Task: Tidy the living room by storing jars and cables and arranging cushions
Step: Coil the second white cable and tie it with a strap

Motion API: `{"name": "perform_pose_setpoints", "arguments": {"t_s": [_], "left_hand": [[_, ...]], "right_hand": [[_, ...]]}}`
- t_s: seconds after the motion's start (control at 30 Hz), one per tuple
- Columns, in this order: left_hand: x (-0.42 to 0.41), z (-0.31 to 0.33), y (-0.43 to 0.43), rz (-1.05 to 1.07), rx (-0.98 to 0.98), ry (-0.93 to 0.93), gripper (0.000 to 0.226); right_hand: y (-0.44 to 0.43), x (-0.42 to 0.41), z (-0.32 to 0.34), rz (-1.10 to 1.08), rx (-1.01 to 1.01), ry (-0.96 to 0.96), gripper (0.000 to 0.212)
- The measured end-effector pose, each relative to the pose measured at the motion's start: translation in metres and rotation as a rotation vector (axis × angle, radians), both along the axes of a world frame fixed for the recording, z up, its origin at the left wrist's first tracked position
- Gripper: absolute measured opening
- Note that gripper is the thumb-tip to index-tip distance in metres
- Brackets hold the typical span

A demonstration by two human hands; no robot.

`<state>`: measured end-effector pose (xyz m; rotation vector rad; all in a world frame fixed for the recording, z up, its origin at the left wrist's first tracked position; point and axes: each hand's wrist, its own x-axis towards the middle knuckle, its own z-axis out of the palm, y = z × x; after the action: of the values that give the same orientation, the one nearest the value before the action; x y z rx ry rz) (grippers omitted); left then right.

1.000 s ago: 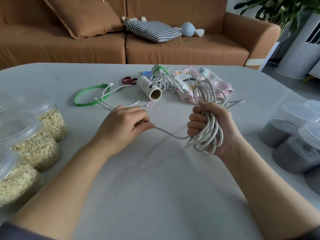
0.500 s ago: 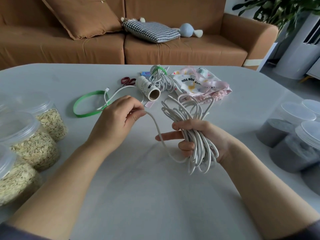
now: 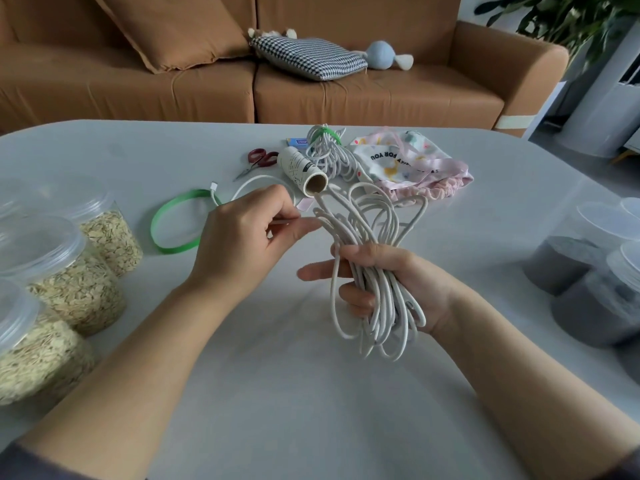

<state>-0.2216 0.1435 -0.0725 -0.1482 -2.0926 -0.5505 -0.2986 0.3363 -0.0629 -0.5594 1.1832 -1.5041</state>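
Facing me across the room stands the brown sofa [image 3: 346, 95], bearing a brown cushion [image 3: 173, 32] propped against its back and a checked cushion [image 3: 308, 57] lying flat on the seat. Nearer, the grey table [image 3: 277, 393] carries oat-filled jars [image 3: 69, 282] at my left and dark-filled jars [image 3: 588, 289] at my right. My right hand [image 3: 391, 285] is raised above the table, fingers wrapped round the middle of a coiled white cable [image 3: 377, 258], forefinger extended leftward. My left hand [image 3: 242, 237] pinches the cable's loose strand between thumb and forefinger, just beside the coil's upper loops. Beyond lie a printed cloth pouch [image 3: 408, 164], a second tied cable bundle [image 3: 329, 150], a green strap [image 3: 173, 223], a cardboard tube [image 3: 301, 171] and red-handled scissors [image 3: 258, 161].
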Motion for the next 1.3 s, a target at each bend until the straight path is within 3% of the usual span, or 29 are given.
{"name": "perform_pose_setpoints", "arguments": {"t_s": [0.17, 0.3, 0.4, 0.5, 0.67, 0.87, 1.0, 1.07, 1.2, 1.3], "left_hand": [[-0.001, 0.0, -0.001, -0.002, -0.02, -0.007, 0.04], [0.001, 0.0, -0.002, 0.01, -0.028, -0.029, 0.039], [0.001, -0.001, -0.007, -0.001, 0.024, -0.044, 0.032], [0.0, -0.008, -0.014, 0.057, 0.087, -0.07, 0.02], [0.0, -0.015, -0.026, 0.194, 0.28, -0.079, 0.015], [-0.003, -0.017, -0.011, 0.085, 0.23, -0.115, 0.018], [-0.004, -0.016, -0.005, -0.026, 0.15, -0.149, 0.013], [-0.004, -0.016, -0.001, -0.079, 0.126, -0.162, 0.012], [-0.005, -0.018, 0.004, -0.18, 0.068, -0.239, 0.024], [-0.004, -0.02, 0.007, -0.179, 0.118, -0.315, 0.031]], "right_hand": [[-0.005, 0.0, -0.005, 0.003, -0.085, -0.042, 0.016], [-0.004, -0.001, -0.004, -0.066, -0.1, 0.049, 0.022], [-0.002, -0.004, -0.002, -0.178, -0.12, 0.121, 0.017], [-0.004, -0.007, -0.004, -0.358, -0.189, 0.029, 0.02], [-0.001, -0.02, -0.005, -0.578, -0.298, 0.039, 0.009], [-0.003, -0.015, -0.006, -0.524, -0.275, 0.084, 0.017], [-0.001, -0.014, -0.004, -0.521, -0.261, 0.034, 0.007], [0.0, -0.013, -0.003, -0.468, -0.254, 0.057, 0.02], [-0.001, -0.005, 0.001, -0.274, -0.269, 0.132, 0.028], [-0.004, -0.001, 0.0, -0.332, -0.277, 0.224, 0.028]]}}
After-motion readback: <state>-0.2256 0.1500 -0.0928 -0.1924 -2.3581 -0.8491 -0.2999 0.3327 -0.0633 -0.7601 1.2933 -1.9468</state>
